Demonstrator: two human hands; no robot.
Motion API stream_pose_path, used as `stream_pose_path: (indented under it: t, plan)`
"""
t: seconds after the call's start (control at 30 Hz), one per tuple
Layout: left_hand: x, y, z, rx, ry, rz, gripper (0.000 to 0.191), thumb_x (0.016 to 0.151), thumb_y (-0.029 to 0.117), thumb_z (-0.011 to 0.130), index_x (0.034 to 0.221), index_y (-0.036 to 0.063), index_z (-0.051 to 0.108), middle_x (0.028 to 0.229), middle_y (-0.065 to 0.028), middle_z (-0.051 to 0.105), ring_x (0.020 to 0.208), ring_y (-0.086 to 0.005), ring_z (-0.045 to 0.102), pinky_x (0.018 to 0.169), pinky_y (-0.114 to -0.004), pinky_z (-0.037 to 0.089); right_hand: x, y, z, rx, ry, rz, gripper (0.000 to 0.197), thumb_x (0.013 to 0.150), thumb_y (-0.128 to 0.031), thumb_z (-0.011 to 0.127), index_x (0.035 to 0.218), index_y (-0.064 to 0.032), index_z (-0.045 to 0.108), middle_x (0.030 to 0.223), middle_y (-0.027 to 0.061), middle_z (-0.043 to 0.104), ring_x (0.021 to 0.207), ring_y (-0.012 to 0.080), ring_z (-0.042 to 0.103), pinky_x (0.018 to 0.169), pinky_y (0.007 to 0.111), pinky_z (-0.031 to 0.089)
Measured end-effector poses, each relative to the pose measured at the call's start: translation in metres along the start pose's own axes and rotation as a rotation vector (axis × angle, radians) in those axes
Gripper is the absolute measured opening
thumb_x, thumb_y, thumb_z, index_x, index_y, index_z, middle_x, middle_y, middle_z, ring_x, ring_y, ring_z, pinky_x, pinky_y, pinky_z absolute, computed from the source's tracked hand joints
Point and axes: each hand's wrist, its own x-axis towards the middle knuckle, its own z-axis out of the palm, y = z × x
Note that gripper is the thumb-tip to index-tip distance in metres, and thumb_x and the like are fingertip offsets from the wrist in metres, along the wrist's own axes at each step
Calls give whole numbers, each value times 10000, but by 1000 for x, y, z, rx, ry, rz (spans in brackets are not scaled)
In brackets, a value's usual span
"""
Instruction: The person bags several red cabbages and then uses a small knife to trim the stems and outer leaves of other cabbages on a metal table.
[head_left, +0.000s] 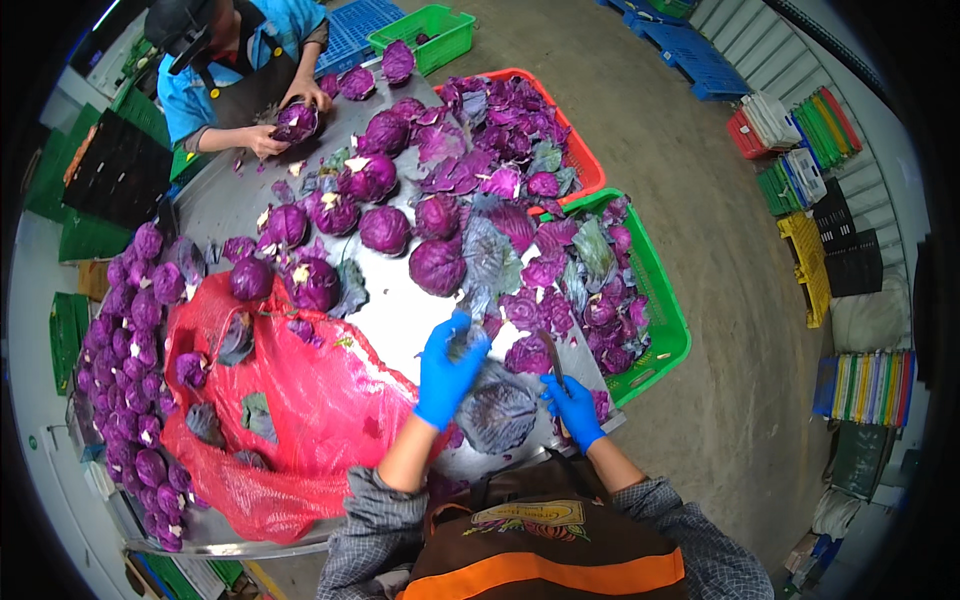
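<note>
My left hand (448, 375), in a blue glove, is over the metal table (394, 289) with thumb and fingers spread apart. Greyish outer leaves show between and just beyond its fingertips. In my right hand (576, 409), also gloved in blue, is a knife (553, 352) with its blade pointing away from me. A large loose grey-purple cabbage leaf (496, 412) lies on the table between my hands. Beyond the knife is a small purple cabbage piece (528, 354). Several whole red cabbages, among them one dark head (437, 267), stand farther up the table.
A red mesh sack (315, 420) covers the table's near left, beside a large pile of red cabbages (139, 360). Leaves fill a green crate (664, 300) and a red crate (583, 150) along the right edge. Across the table, a co-worker (240, 82) holds a cabbage (297, 121).
</note>
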Motion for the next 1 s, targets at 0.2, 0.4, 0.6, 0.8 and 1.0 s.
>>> stream_pose_path:
  t: [0.2, 0.4, 0.6, 0.8, 1.0]
  plan:
    - [217, 12, -2, 784, 59, 230, 695, 694, 341, 816, 1272, 86, 527, 1172, -179, 584, 1051, -381, 580, 892, -475, 487, 11, 2, -9, -1, -35, 43, 303, 985, -293, 579, 1175, -71, 656, 865, 19, 648, 652, 66, 537, 595, 221, 453]
    - [266, 2, 12, 1039, -278, -175, 907, 565, 446, 839, 1344, 160, 472, 1254, -207, 576, 1111, -389, 595, 930, -479, 503, 27, -21, -23, 32, -99, 25, 263, 996, -234, 548, 1163, -66, 663, 887, 18, 656, 669, 57, 535, 619, 216, 456]
    - [306, -27, -6, 276, 63, -158, 889, 587, 447, 884, 1271, 5, 527, 1182, -186, 627, 1047, -292, 629, 930, -400, 504, 36, -37, -34, 95, -128, 48, 224, 974, -181, 565, 1119, -40, 660, 902, 17, 669, 700, 55, 551, 611, 208, 443]
    - [351, -37, -77, -46, 770, 91, 859, 695, 425, 860, 1271, -88, 483, 1224, -189, 586, 1071, -268, 584, 953, -386, 462, 39, -25, -29, 64, -120, 51, 240, 979, -206, 550, 1101, -33, 663, 906, 50, 681, 691, 80, 567, 622, 226, 457]
    - [367, -29, -104, 675, 870, -112, 785, 745, 322, 779, 1384, 37, 423, 1400, -299, 401, 1242, -461, 449, 1049, -524, 366, 41, -26, -31, 51, -42, 114, 218, 958, -227, 606, 1062, -49, 678, 817, 19, 657, 637, 67, 537, 574, 214, 431]
